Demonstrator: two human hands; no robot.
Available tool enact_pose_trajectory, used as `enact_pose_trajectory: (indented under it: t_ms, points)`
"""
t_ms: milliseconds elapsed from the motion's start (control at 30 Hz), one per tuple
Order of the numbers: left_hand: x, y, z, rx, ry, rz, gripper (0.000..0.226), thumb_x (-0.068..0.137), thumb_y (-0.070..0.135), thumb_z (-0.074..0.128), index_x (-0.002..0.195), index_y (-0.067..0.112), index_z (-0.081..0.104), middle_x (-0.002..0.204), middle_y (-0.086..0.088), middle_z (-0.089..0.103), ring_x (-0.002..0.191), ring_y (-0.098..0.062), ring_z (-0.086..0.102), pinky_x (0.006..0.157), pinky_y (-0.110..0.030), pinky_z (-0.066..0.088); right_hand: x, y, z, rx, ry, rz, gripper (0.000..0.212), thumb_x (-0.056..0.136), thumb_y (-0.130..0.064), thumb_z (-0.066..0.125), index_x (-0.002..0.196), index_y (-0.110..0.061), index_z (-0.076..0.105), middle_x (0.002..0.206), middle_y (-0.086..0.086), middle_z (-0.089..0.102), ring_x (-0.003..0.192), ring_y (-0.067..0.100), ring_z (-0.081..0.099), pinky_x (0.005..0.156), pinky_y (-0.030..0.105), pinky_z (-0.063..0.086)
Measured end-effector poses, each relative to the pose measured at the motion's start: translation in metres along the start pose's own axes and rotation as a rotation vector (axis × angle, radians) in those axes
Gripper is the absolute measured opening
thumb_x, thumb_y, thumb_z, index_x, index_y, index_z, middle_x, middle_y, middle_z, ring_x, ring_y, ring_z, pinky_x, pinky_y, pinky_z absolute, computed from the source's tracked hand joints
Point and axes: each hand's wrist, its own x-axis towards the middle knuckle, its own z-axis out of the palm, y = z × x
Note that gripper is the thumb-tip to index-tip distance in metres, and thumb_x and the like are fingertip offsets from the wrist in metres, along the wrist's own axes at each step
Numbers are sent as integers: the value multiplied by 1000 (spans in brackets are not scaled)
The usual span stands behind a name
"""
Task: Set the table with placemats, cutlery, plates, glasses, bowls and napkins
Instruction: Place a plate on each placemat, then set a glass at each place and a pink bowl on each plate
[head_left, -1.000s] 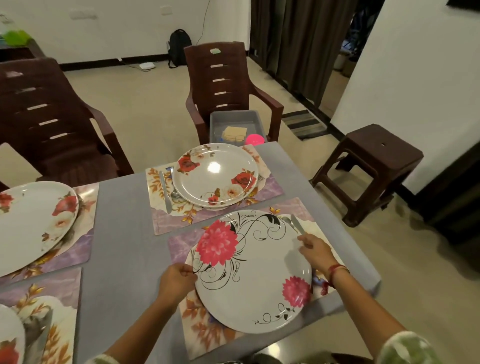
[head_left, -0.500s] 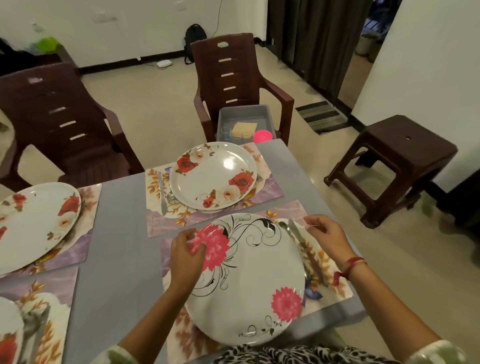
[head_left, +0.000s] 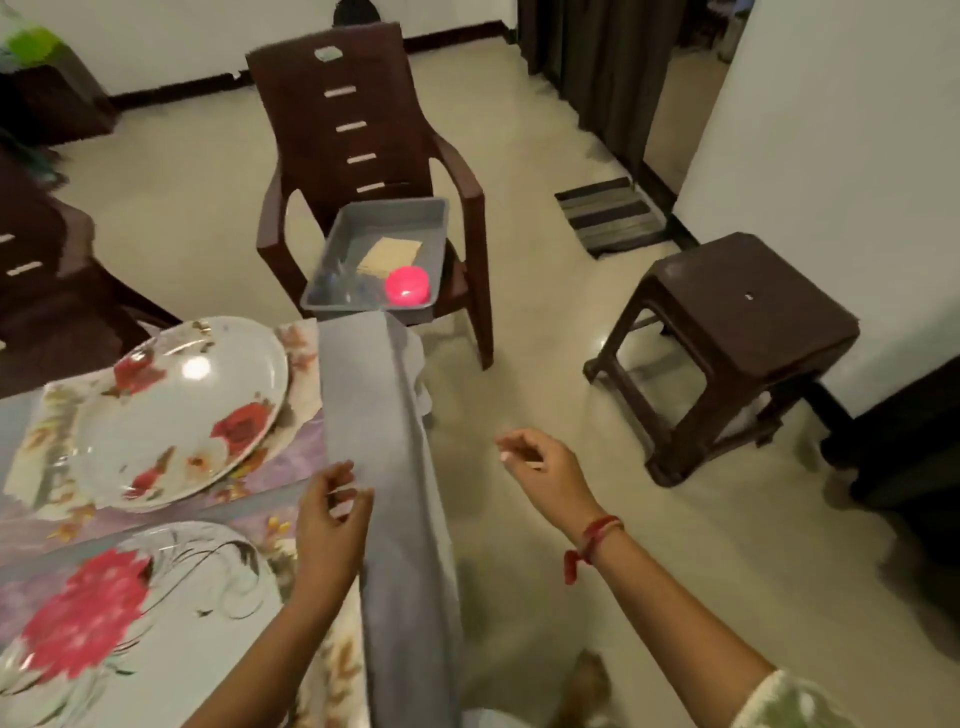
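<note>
Pale floor tiles fill most of the room, and a grey cloth covers the surface (head_left: 363, 415) at the left side. On this surface lie two placemats side by side. The far placemat (head_left: 291, 467) carries a white plate (head_left: 176, 415) with red roses. The near placemat (head_left: 332, 654) carries a second plate (head_left: 130, 613) with a big pink flower and black curls.

The left hand (head_left: 330, 525) hovers over the edge of the surface, just beside the near plate, with fingers loosely curled and a little apart; it holds nothing. The right hand (head_left: 543, 470) is out over the floor, well apart from the surface, with a red thread on the wrist. Its fingers are bent toward the thumb, and I cannot tell if something small is pinched there, because the picture is blurred.

Behind the corner of the surface stands a brown chair (head_left: 358, 150). On its seat rests a grey tray (head_left: 436, 228). Inside the tray I see a pink bowl (head_left: 407, 285), a beige folded stack (head_left: 389, 254) that may be napkins, and some blurred clear items at the left. A brown stool (head_left: 737, 317) stands at the right, near a striped mat (head_left: 610, 213).
</note>
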Motion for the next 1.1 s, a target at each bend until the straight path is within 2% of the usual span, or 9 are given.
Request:
enact_pose_trajectory:
  t_ms: [67,200,267,367,600,733,867,967,1100]
  points:
    - [8,24,42,-17,23,-9,42,77,27,62,116,15,54,111,-2,58,93,-18,58,74,-23,45,19,3,-50,-22,-24,6,19,88,-9,60,94,-27,64,94,-13,66,90,2,62,76,9,46]
    - [23,45,82,-54,64,-32,28,90,9,59,116,17,55,111,-5,58,97,-18,57,83,-29,46,42,8,-94,-48,-39,4,21,88,-11,60,92,-31,63,95,-10,67,88,3,62,74,9,45]
    - [28,52,95,-44,53,-31,25,91,10,58,114,19,54,110,-4,58,96,-17,58,80,-25,47,49,9,-104,-45,-44,11,19,88,-11,60,93,-29,64,94,-10,67,87,0,61,73,9,45]
    - [39,56,111,-55,66,-39,22,93,14,57,113,21,53,106,2,58,91,-5,56,74,-15,45,67,8,-110,-63,-92,14,17,89,-11,60,93,-27,65,94,-10,67,85,0,61,72,9,45]
    - [67,63,113,-205,229,-114,23,90,6,58,109,19,57,99,6,60,91,-7,58,71,-16,45,144,-26,-71,-81,-296,-46,18,89,-13,59,93,-29,65,95,-7,67,93,7,62,80,17,50]
    - [109,61,107,-252,307,-166,22,91,9,59,111,19,58,100,6,59,93,-8,58,72,-16,46,200,-49,-45,-123,-419,-94,17,89,-10,59,93,-25,65,94,-6,67,90,6,62,80,17,49]
    - [153,75,96,-277,317,-144,19,91,11,58,108,19,59,104,7,60,95,-8,58,74,-15,45,248,-76,-34,-119,-441,-118,15,89,-5,58,96,-16,66,92,-3,67,82,-3,61,76,13,47]
    - [191,89,91,-293,348,-139,17,91,11,58,105,20,59,100,10,60,92,-6,58,73,-14,43,296,-100,-24,-124,-452,-117,15,89,-6,59,96,-17,66,94,-1,67,87,6,62,78,17,49]
    - [250,103,78,-250,386,-154,17,92,15,59,108,20,58,94,12,59,87,-3,58,67,-10,41,359,-129,-3,-126,-461,-147,14,90,-11,59,94,-22,67,95,-1,68,92,10,62,82,23,50]
